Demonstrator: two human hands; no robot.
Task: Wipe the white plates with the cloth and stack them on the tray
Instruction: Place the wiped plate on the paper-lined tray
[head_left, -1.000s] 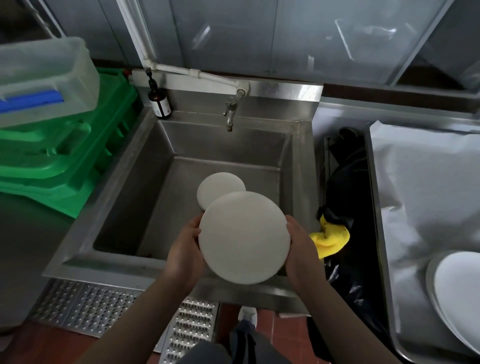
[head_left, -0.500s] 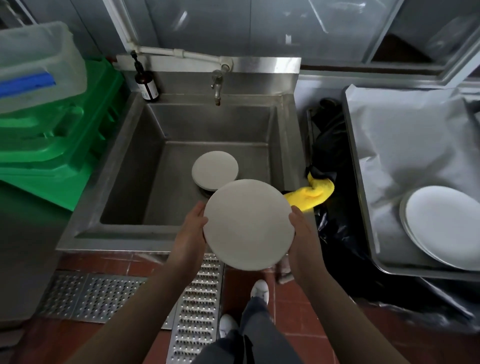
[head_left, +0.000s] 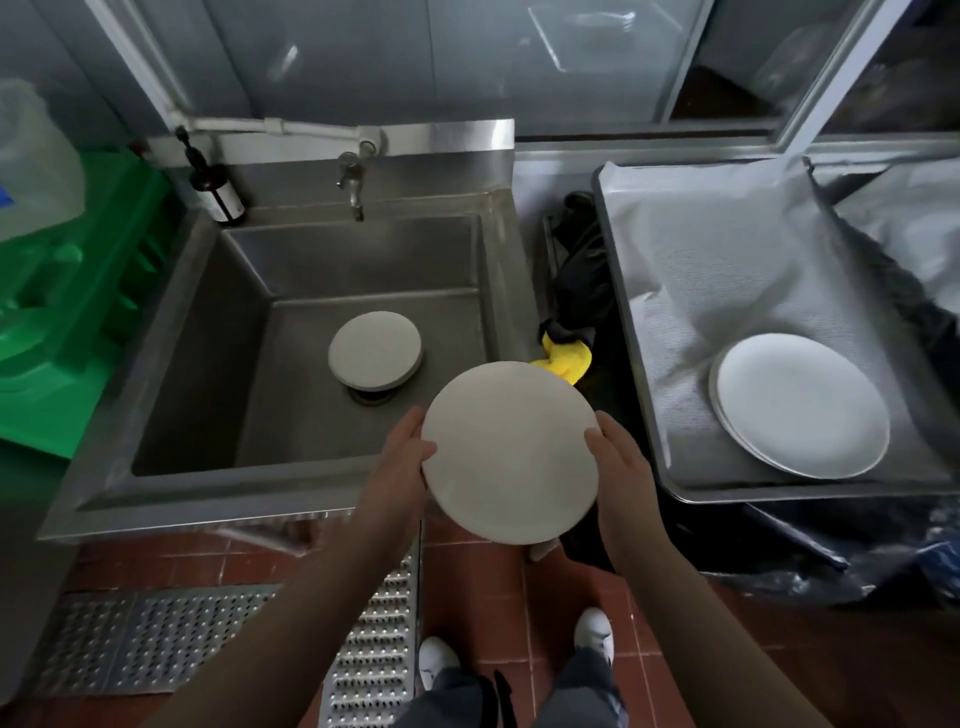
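Shifted rightward toward the tray, the plate stays gripped at its edges by both hands.

Bare forearms, dark grey trousers, white shoes

There is only one view, from a wide-angle camera on the person's head. It looks forward and steeply down, so the person's own shoes and the red tile floor show at the bottom edge. The camera is close to the two hands, which are in the middle of the picture. The sink fills the left half and the tray the right side. The wall panels at the top look bent, because the lens is wide.
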